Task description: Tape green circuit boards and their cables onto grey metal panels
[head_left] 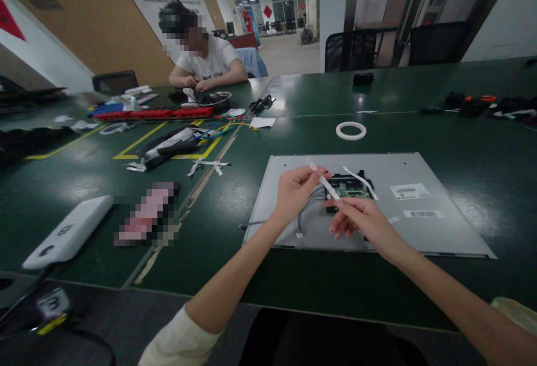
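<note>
A narrow white strip (325, 182), tape or a flat ribbon, is stretched between both my hands above a grey metal panel (419, 226) lying flat on the green table. My left hand (296, 192) pinches the strip's upper end; my right hand (361, 217) pinches its lower end. Just behind my hands, a small green circuit board (350, 188) sits on the panel with grey wires (308, 209) trailing toward the left. A second white strip (359, 181) lies across the board.
A white tape ring (351, 130) lies beyond the panel. A white device (69, 231) rests at the left front. Another person sits at the far left end, hands on cables (205, 97). Loose wires, tools (470, 103) and tape scraps (207, 165) are scattered about.
</note>
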Demonstrator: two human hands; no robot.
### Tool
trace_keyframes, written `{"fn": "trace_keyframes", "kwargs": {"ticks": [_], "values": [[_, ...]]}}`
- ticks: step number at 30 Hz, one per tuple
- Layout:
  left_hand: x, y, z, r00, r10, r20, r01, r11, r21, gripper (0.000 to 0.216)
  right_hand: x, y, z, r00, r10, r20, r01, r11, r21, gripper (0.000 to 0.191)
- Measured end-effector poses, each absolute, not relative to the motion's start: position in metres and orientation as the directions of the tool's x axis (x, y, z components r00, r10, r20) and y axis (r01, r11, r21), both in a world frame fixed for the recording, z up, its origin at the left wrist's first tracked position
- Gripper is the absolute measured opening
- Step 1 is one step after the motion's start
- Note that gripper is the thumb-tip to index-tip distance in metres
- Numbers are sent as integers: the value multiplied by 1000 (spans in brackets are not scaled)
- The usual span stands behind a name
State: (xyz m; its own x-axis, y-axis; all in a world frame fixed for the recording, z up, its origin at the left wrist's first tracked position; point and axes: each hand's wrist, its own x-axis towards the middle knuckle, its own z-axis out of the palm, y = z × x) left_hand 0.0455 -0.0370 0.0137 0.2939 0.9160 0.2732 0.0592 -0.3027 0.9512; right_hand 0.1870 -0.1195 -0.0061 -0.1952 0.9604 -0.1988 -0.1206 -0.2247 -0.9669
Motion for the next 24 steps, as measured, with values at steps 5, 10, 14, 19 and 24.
{"fn": "trace_keyframes", "kwargs": {"ticks": [5,10,14,19,24], "values": [[41,-33,19,202,940,275,-25,-276,961,30,189,-118,-7,-125,977,-174,-142,-192,-971,54],[37,-27,18,186,951,248,-65,-240,969,34,196,-114,-9,18,997,-76,-135,-73,-988,41],[43,-38,16,293,931,215,-44,-212,976,29,201,-112,-9,-30,1000,-9,-163,-14,-986,32],[46,-48,16,471,857,209,26,-250,968,23,196,-113,-7,-83,993,-83,-71,-89,-994,39],[47,-48,16,485,840,244,123,-341,932,25,192,-114,-8,-73,994,-82,-24,-84,-996,41]]}}
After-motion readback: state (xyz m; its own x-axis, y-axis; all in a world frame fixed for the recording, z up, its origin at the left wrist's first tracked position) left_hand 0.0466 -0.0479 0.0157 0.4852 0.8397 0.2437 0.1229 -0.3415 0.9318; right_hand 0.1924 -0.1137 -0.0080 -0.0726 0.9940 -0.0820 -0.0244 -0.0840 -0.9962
